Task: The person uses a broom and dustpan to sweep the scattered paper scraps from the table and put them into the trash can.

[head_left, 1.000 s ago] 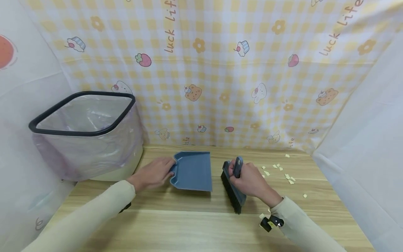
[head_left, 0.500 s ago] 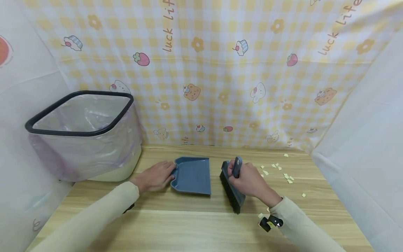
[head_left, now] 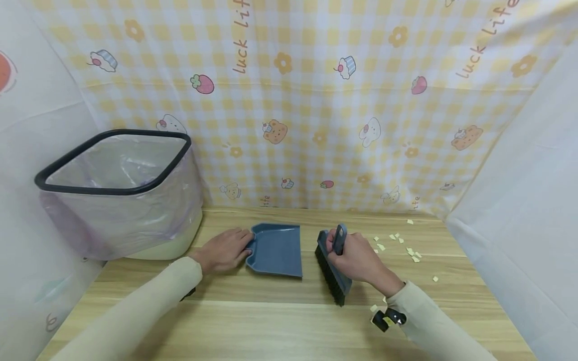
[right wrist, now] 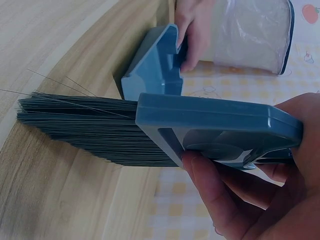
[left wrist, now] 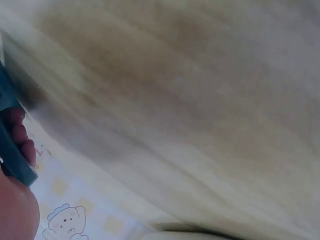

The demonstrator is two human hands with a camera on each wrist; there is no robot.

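Clamps the dustpan (head_left: 276, 250) by its handle end in the curled left hand (head_left: 223, 251), perhaps touching the table (head_left: 289, 331); grips the brush (head_left: 332, 275) in the right hand (head_left: 356, 256), between dustpan and scattered pale scraps (head_left: 381, 247). Has the lined bin (head_left: 131, 220) at left, the checked curtain (head_left: 316, 100) behind.

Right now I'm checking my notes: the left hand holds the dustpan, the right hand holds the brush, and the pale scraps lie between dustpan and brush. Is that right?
No: the head view shows the scraps on the table, right of the brush, not between it and the dustpan. The left hand holds the dustpan, the right hand the brush.
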